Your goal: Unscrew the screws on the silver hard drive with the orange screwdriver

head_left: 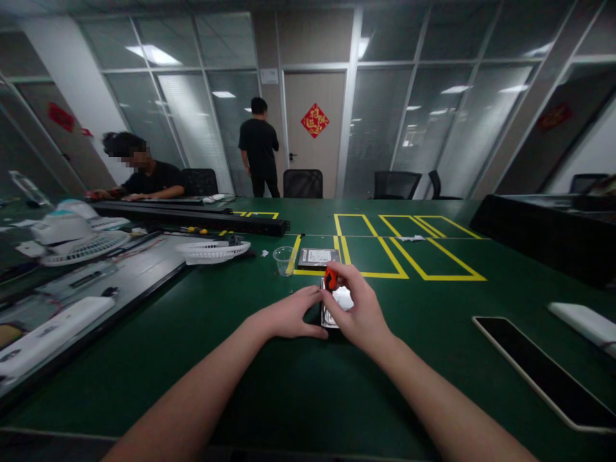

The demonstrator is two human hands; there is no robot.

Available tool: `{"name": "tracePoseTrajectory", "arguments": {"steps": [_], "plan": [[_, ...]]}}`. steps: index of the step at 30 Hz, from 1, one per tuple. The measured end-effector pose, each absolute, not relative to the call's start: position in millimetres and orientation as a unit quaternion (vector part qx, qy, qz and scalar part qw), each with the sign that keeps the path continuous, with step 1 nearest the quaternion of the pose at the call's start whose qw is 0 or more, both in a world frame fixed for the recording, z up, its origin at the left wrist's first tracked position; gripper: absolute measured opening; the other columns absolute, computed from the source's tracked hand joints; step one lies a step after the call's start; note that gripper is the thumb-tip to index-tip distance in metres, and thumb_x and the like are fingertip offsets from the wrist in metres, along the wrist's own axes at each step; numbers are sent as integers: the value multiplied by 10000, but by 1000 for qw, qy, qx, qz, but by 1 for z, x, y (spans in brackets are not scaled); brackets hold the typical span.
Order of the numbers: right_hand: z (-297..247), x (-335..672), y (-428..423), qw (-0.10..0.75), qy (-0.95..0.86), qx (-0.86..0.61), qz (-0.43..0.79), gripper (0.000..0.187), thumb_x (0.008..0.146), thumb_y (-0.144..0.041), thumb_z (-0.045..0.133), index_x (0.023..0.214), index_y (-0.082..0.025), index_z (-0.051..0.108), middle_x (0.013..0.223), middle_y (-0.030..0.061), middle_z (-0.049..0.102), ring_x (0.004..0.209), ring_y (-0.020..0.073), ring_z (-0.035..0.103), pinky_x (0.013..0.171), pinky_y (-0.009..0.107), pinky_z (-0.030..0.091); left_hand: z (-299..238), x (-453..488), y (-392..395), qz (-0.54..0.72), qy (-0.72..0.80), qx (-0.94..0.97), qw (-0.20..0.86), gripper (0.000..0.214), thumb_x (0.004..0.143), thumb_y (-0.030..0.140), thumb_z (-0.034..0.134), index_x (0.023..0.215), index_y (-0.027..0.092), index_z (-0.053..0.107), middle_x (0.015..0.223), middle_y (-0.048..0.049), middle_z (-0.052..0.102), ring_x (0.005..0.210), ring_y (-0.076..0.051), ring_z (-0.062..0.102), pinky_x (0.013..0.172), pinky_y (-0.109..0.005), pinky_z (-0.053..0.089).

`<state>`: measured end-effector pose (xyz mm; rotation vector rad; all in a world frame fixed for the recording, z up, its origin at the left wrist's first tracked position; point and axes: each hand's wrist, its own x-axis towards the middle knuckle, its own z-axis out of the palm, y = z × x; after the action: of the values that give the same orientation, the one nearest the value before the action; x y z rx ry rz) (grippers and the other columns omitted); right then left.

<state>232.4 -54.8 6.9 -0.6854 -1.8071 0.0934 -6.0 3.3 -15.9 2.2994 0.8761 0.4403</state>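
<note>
A hard drive (342, 298) with a shiny metal top lies on the green table in front of me, partly covered by my hands. My left hand (297, 313) grips its left edge, with the thumb near and the fingers farther along. In my right hand (360, 305) is a screwdriver with a red-orange and black handle (330, 280), pinched over the drive. The screwdriver's tip is hidden. Just beyond, a second hard drive (317, 257) with a white label lies flat within yellow tape lines. To its left stands a clear plastic cup (285, 262).
On the left are a white basket-like part (212, 253), a long black bar (231, 220), a metal panel (139, 269) and a white fan (62, 228). A phone-like slab (539, 366) and a black case (543, 237) occupy the right. One person sits far left; another stands behind.
</note>
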Motion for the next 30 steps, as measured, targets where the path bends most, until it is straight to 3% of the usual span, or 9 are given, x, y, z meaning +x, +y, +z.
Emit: {"name": "tracePoseTrajectory", "arguments": {"steps": [6, 13, 23, 30], "plan": [[9, 231, -58, 565, -771, -292, 42, 588, 1141, -113, 715, 1692, -319, 686, 1383, 109, 860, 1105, 287, 860, 1023, 481, 776, -16, -6, 4, 160, 335, 877, 304, 952, 933, 600, 1145, 1741, 276, 761, 1892, -182, 712, 1831, -528, 619, 1562, -693, 486], [10, 233, -54, 567, -772, -284, 38, 564, 1152, -146, 786, 1677, -339, 718, 1340, 89, 853, 1045, 274, 841, 975, 460, 785, -17, -8, 5, 164, 331, 875, 313, 970, 950, 631, 1129, 1772, 288, 744, 1945, -183, 679, 1850, -527, 607, 1579, -702, 460], [6, 232, -56, 566, -768, -293, 66, 620, 1152, -131, 741, 1730, -350, 694, 1463, 116, 861, 1192, 301, 891, 1095, 502, 795, -17, -8, 6, 163, 334, 877, 305, 986, 940, 629, 1138, 1779, 289, 746, 1943, -189, 681, 1861, -528, 597, 1592, -712, 443], [7, 236, -51, 563, -770, -298, 45, 562, 1148, -173, 804, 1678, -345, 730, 1316, 84, 843, 1038, 281, 834, 976, 473, 791, -18, -7, 6, 158, 343, 874, 305, 953, 950, 638, 1129, 1751, 280, 757, 1924, -186, 697, 1834, -522, 628, 1574, -702, 469]]}}
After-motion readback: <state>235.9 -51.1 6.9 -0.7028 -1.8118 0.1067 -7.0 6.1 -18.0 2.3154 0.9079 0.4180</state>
